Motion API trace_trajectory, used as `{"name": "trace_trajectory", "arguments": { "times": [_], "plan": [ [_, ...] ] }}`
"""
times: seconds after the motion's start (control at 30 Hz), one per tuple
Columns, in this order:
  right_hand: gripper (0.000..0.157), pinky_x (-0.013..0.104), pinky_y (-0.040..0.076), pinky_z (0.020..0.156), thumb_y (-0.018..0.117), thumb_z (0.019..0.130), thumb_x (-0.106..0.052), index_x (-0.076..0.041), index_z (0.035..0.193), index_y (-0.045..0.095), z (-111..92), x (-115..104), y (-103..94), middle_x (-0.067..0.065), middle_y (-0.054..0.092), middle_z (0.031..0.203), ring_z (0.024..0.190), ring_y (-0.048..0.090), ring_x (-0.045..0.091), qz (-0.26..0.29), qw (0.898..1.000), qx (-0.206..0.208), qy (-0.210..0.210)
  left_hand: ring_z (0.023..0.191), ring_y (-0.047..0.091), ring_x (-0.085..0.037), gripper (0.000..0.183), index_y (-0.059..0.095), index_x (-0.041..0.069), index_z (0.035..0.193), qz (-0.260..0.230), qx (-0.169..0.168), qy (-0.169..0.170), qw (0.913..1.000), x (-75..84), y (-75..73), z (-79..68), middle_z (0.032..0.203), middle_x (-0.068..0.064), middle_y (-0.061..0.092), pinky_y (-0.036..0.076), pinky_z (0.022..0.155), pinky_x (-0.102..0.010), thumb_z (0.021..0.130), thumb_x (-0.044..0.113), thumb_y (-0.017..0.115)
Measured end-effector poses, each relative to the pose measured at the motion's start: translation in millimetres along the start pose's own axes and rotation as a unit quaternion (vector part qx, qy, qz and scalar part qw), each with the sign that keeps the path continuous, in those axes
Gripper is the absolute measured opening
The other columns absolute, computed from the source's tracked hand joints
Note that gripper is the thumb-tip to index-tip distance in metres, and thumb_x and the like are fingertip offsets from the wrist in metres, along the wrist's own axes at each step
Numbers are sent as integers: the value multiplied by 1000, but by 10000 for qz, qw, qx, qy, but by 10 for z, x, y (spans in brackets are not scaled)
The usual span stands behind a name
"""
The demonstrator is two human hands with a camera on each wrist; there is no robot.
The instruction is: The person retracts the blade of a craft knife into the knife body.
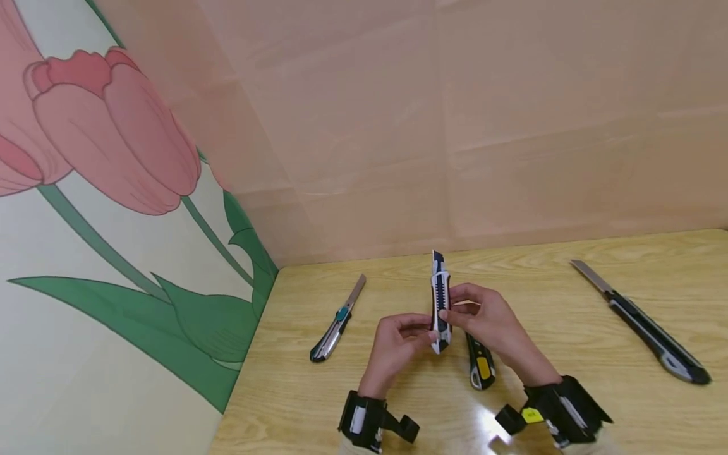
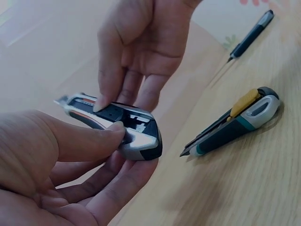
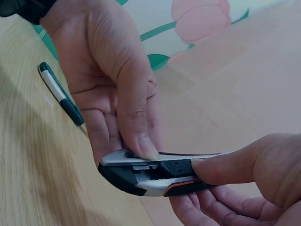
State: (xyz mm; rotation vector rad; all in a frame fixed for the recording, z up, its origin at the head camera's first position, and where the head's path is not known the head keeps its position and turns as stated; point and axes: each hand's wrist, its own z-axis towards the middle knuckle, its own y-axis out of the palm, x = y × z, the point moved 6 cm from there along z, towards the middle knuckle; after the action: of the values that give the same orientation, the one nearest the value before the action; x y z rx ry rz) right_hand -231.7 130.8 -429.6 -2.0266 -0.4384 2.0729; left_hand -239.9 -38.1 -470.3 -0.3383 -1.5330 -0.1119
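Wood-grain table (image 1: 273, 411); left fingers (image 1: 412, 320), right fingers (image 1: 469, 292) curled, pinching silver-black cutter (image 1: 440, 294) above.

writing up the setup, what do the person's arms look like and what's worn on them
Left grip and right grip are bare. The left wristband and right wristband are black, each with a pale strip and a small black block jutting out; the right one adds a yellow tag. Pale sleeves show behind.

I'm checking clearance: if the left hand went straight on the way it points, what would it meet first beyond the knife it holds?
Probably the right hand, whose fingers hold the same utility knife, though depth is unclear.
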Motion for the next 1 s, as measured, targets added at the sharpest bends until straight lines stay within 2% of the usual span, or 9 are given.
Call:
{"name": "trace_trajectory", "arguments": {
  "times": [0.13, 0.33, 0.6, 0.83, 1.0],
  "plan": [
    [37, 43, 55, 82, 73, 87, -10, 0, 120, 59, 7, 21, 26, 19, 63, 119, 103, 64, 33, 205, 9998, -79, 10, 88, 69, -25, 22, 77, 8, 102, 27, 75, -7, 10000, 43, -2, -23, 97, -5, 75, 57, 72, -25, 82, 0, 76],
    [38, 43, 55, 83, 72, 87, -5, -1, 122, 57, 15, 49, 53, 18, 62, 118, 103, 64, 32, 329, 9993, -175, -27, 90, 68, -33, 22, 75, 0, 104, 6, 65, 6, 10000, 167, 7, -65, 100, -14, 74, 56, 72, -24, 82, -5, 73],
    [38, 41, 55, 80, 71, 86, -3, -1, 121, 57, -2, 7, 45, 19, 62, 117, 103, 63, 33, 315, 9991, -245, -117, 85, 70, -21, 21, 77, 10, 101, -51, 7, -9, 10000, 6, -16, -5, 97, -2, 75, 58, 71, -25, 81, 3, 77],
    [38, 39, 55, 78, 71, 85, -1, -1, 120, 56, 2, 9, 64, 19, 60, 117, 104, 62, 34, 356, 9987, -294, -198, 84, 70, -20, 22, 78, 12, 100, -47, -28, -12, 10000, -12, -22, 6, 97, 0, 75, 57, 70, -24, 80, 4, 78],
    [40, 39, 56, 78, 71, 85, 1, -1, 121, 55, 1, 20, 70, 19, 58, 119, 105, 61, 35, 471, 9981, -358, -166, 87, 69, -27, 22, 76, 3, 102, -10, 60, -113, 9999, 181, -12, -79, 99, -8, 75, 56, 69, -23, 81, -3, 75]
  ]
}}
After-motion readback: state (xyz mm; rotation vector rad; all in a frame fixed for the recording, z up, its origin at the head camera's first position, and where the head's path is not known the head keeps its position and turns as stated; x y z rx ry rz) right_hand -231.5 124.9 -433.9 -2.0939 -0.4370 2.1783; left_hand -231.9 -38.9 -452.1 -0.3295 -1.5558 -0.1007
